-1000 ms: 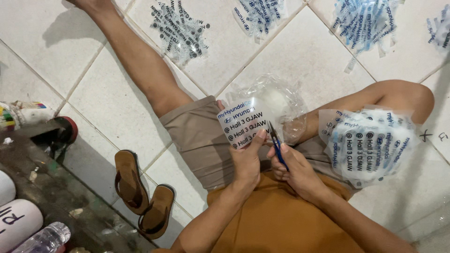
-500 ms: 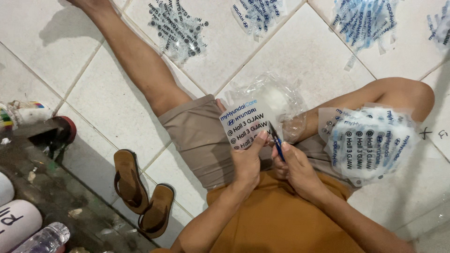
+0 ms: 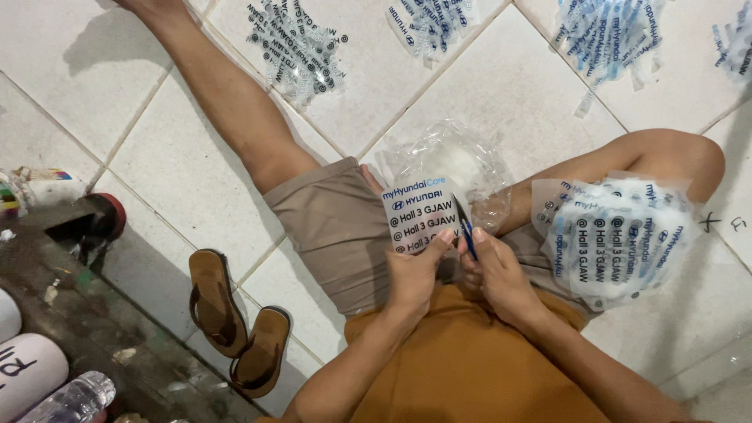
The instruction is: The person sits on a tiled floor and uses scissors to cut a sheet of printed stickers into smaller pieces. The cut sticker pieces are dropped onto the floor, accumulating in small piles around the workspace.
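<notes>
I sit on a tiled floor with a leg stretched out. My left hand pinches the lower edge of a small white printed sticker sheet held upright over my lap. My right hand grips blue-handled scissors, whose blades lie along the sheet's right edge. Just behind the sheet lies a crumpled clear plastic bag with something white inside. A stack of printed clear sheets rests on my right thigh.
Piles of cut printed strips lie on the white floor tiles ahead, with more strips at the top right. A pair of brown sandals sits at my left. Bottles and clutter stand on a dark ledge at the lower left.
The sticker sheet has shifted slightly in my left hand and the scissors have moved a little along its right edge. Nothing else has moved.
</notes>
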